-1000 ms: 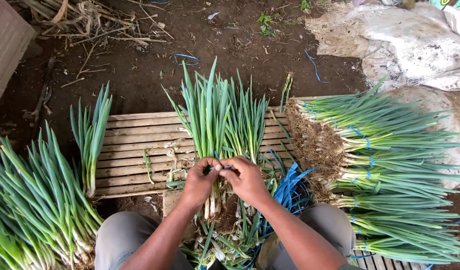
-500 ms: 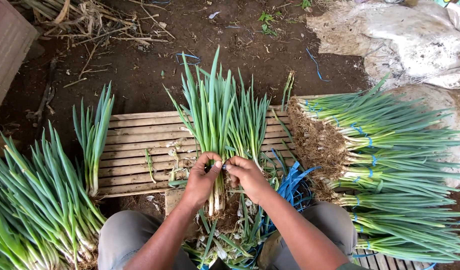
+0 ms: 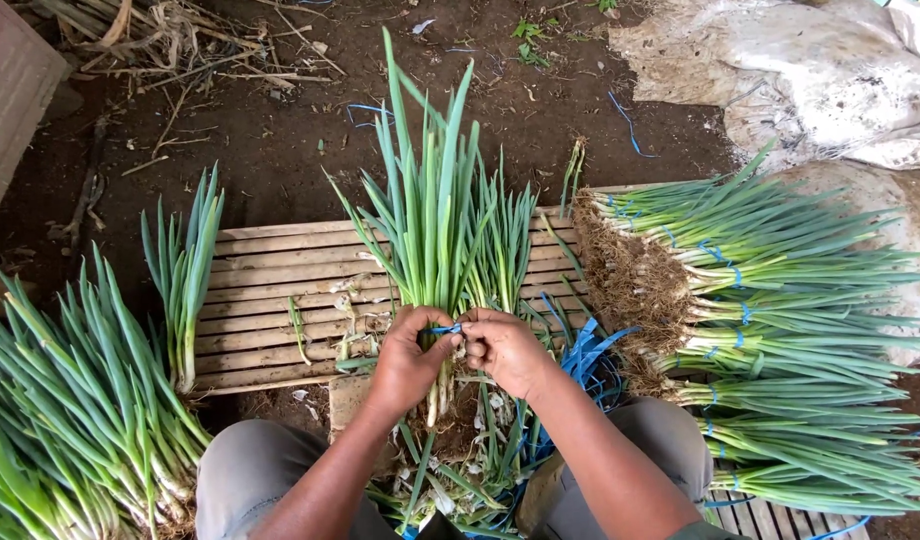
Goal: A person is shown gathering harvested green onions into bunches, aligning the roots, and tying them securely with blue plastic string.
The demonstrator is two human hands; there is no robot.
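Observation:
A bunch of green onions (image 3: 430, 215) stands upright between my knees, leaves fanning away from me. My left hand (image 3: 405, 360) grips the bunch low on its white stalks. A thin blue tie strip (image 3: 445, 328) crosses the stalks between both hands. My right hand (image 3: 505, 350) pinches the end of that strip right beside the left hand. Roots and loose trimmings hang below the hands.
A slatted wooden pallet (image 3: 270, 290) lies in front. Tied onion bunches (image 3: 780, 330) are stacked at right, loose onions (image 3: 70, 410) at left, a small bunch (image 3: 185, 275) on the pallet. Spare blue strips (image 3: 580, 355) lie by my right knee. White sacks (image 3: 830, 80) sit beyond.
The bunch has been raised more upright and the hands have shifted slightly, with the blue strip now drawn across the stalks between them.

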